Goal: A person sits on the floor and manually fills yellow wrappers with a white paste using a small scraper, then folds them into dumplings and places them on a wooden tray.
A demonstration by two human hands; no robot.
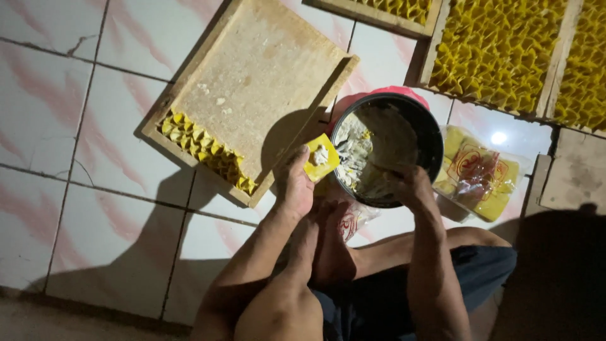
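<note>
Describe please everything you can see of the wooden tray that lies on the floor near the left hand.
The wooden tray is a shallow, pale brown board with a raised rim, lying flat and turned diagonally on the tiled floor. It is mostly bare, with a few crumbs. One row of folded yellow pieces lines its near edge. The left hand, holding a yellow wrapper, is beside its near corner.

Right hand's (410, 186) fingertips hidden inside the bowl (429, 136).

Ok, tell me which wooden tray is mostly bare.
The tilted wooden tray left of the bowl: one strip of yellow folded dumplings along its near edge. The trays at top right are packed full.
</note>
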